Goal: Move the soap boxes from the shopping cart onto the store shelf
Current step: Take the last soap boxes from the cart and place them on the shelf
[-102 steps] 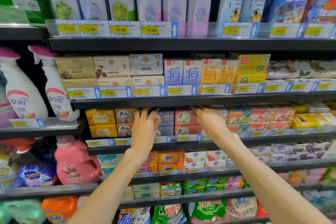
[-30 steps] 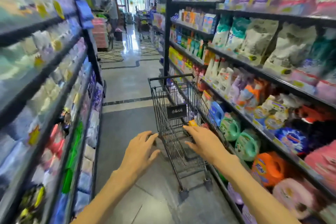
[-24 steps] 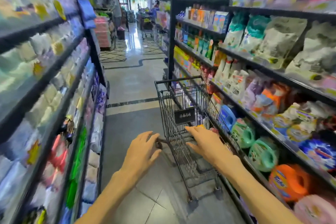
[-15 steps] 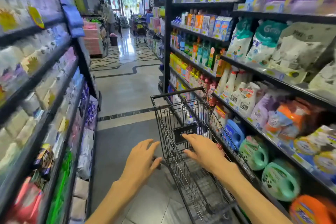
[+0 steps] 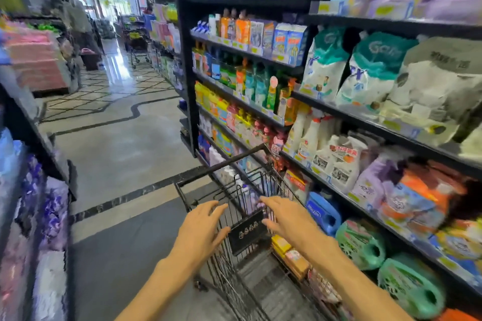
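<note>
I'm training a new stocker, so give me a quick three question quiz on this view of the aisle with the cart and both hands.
1. True or false: the left hand grips a soap box.
2. Where do the soap boxes lie? A) inside the shopping cart B) on the floor C) in the right hand
3. Fill in: the green jugs sit on the ____ shelf level in view on the person's right.

Key
1. False: its fingers are spread and it holds nothing.
2. A: they lie in the basket, under the right forearm.
3. Lowest.
</note>
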Available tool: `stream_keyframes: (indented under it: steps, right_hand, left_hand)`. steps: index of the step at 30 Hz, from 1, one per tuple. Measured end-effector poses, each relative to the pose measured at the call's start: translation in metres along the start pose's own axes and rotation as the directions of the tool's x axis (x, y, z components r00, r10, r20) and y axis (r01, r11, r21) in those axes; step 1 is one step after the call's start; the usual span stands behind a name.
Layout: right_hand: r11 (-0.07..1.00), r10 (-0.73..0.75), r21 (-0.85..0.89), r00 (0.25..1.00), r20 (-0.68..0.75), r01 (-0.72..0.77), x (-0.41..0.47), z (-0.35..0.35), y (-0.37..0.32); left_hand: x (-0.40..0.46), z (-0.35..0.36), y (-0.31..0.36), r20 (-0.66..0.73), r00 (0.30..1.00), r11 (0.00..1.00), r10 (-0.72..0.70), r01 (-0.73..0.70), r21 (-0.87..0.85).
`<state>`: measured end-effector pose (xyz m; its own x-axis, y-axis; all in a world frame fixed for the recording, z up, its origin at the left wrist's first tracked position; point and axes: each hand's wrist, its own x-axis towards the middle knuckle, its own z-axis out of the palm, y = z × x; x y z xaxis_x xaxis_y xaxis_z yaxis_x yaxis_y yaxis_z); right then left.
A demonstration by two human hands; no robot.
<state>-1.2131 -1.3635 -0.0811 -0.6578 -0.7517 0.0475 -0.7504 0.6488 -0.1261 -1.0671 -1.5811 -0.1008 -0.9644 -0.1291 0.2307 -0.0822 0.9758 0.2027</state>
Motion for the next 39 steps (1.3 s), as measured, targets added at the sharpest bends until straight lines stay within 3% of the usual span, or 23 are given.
stream_keyframes:
  steps: [6,10,16,20,24,28,33,36,39]
  right_hand:
    - [0.94,0.34,0.013,0.94,-0.001,-0.34,0.039,0.008,0.031]
    - [0.837,0.544,0.043,0.838,0.028,-0.545,0.036,0.006,0.043]
    - [0.686,0.726,0.023,0.687,0.035,-0.727,0.012,0.022,0.07]
    - [0.628,0.776,0.062,0.63,0.032,-0.776,0.002,0.055,0.097]
    - [0.554,0.815,0.077,0.559,0.15,-0.829,0.016,0.098,0.132]
    - [0.563,0.79,0.099,0.57,0.226,-0.82,0.025,0.155,0.158]
    - [0.489,0.805,0.159,0.514,0.297,-0.858,0.037,0.233,0.179]
    - [0.481,0.812,0.18,0.514,0.277,-0.858,0.041,0.293,0.187]
    - [0.39,0.828,0.176,0.428,0.362,-0.904,0.049,0.342,0.194]
  left_hand:
    - [0.118,0.035,-0.044,0.093,0.946,0.95,0.311,-0.306,-0.057]
    - [0.179,0.063,-0.046,0.139,0.856,0.866,0.498,-0.482,-0.135]
    - [0.239,0.114,-0.01,0.211,0.703,0.732,0.68,-0.629,-0.262]
    - [0.267,0.158,0.02,0.289,0.618,0.682,0.731,-0.662,-0.311]
    - [0.291,0.212,0.026,0.381,0.58,0.692,0.72,-0.64,-0.333]
    - [0.313,0.274,0.015,0.465,0.56,0.721,0.686,-0.613,-0.324]
    - [0.333,0.371,0.004,0.535,0.534,0.735,0.655,-0.615,-0.286]
    - [0.334,0.438,-0.001,0.607,0.488,0.735,0.627,-0.628,-0.255]
    - [0.33,0.501,0.0,0.639,0.449,0.678,0.624,-0.718,-0.158]
